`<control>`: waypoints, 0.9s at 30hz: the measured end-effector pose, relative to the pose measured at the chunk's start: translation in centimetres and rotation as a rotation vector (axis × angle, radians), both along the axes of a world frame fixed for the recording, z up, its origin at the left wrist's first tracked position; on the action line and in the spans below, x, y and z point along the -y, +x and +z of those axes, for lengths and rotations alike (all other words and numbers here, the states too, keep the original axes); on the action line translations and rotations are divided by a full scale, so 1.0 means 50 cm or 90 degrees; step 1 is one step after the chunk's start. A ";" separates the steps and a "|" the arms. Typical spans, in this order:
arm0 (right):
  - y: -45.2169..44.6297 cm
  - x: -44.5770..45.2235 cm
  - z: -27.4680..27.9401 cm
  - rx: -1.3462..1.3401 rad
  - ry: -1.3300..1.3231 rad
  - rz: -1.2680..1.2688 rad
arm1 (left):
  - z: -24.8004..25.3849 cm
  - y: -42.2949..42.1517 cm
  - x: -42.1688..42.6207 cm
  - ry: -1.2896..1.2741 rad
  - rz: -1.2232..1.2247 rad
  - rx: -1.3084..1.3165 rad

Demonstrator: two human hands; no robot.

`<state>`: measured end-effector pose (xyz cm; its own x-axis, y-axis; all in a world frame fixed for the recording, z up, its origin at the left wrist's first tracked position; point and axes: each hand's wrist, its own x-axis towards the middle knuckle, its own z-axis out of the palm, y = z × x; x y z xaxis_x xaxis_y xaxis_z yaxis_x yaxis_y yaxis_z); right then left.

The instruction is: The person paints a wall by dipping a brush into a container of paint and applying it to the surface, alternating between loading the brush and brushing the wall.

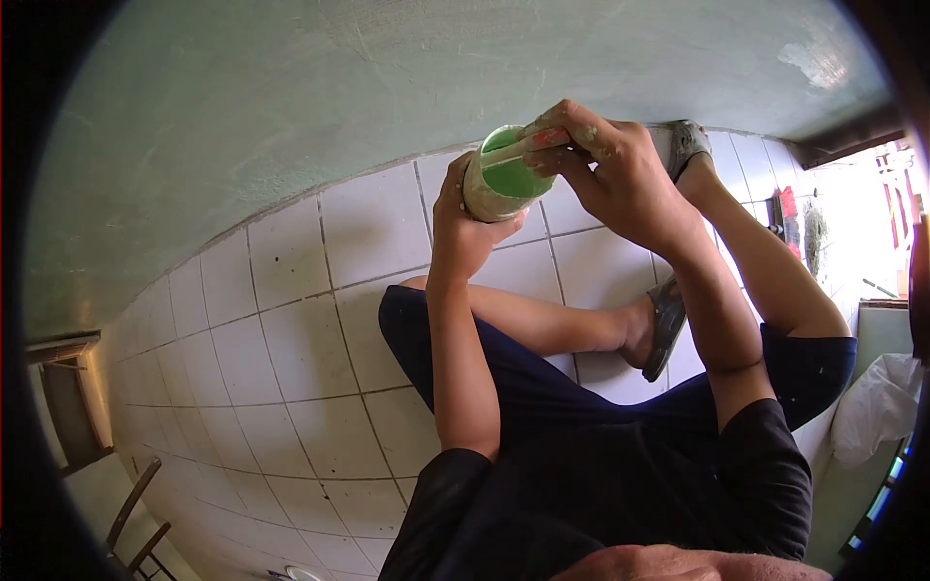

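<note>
My left hand (459, 225) is wrapped around a paint-smeared cup (492, 203) and tilts its mouth toward me. Light green paint (515, 179) shows inside. Pinched in the fingers of my right hand (612, 172) is what looks like a paintbrush (511, 152), pale with some red by the fingers. It reaches over the cup's mouth, and its far end meets the inner wall; my fingers hide much of it. Dried paint specks my right fingers. Both hands are raised in front of the green wall (320, 107), above the floor.
White floor tiles (291, 353) run along the foot of the wall. My legs are bent in front of me, with a dark clog (666, 329) on one foot. At the right are a white plastic bag (877, 407) and a bright doorway. A wooden chair (134, 504) stands at lower left.
</note>
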<state>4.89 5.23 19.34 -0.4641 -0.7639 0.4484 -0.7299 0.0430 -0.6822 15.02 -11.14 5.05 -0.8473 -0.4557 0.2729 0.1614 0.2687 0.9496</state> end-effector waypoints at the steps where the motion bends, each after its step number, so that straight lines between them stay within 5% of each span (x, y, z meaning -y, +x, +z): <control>1: 0.002 -0.001 -0.002 -0.035 -0.009 0.008 | 0.000 0.001 0.001 0.015 -0.006 0.011; 13: 0.012 0.009 -0.046 -0.208 -0.033 0.029 | 0.006 0.008 0.009 0.056 -0.002 0.011; 27: 0.018 0.016 -0.050 -0.205 -0.081 0.012 | 0.000 0.006 0.011 0.060 -0.020 0.011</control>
